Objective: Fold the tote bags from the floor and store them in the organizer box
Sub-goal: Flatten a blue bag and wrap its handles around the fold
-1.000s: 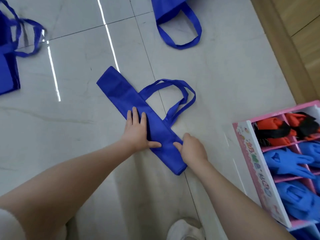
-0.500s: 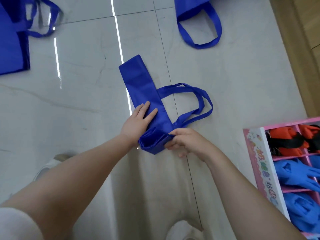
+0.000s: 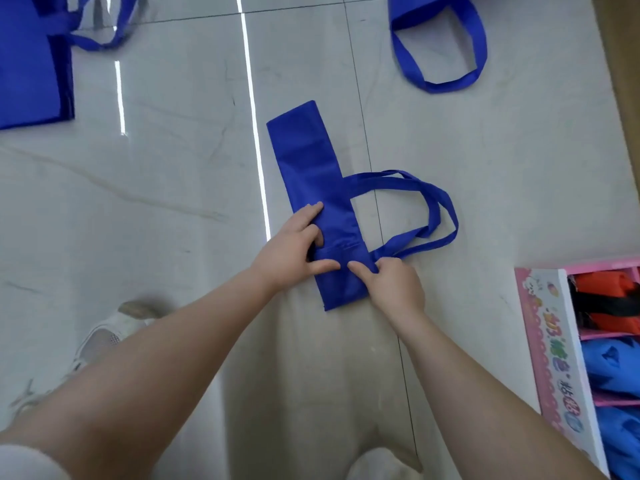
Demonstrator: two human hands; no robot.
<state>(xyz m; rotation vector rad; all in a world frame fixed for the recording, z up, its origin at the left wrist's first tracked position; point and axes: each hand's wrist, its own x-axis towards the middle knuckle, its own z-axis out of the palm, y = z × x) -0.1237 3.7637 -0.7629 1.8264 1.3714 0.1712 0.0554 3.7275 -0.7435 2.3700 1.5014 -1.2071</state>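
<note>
My left hand (image 3: 289, 249) and right hand (image 3: 393, 287) pinch the folded blue bag (image 3: 311, 168). Right of them, the pink box (image 3: 550, 344) bears lettering too blurred to read.

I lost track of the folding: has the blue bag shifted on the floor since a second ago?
Yes. The bag swung: its near end lay on the tile seam, now left of it.

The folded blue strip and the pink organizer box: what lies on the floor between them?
In the head view, only the bag's handle loops lie between strip and organizer box.
</note>
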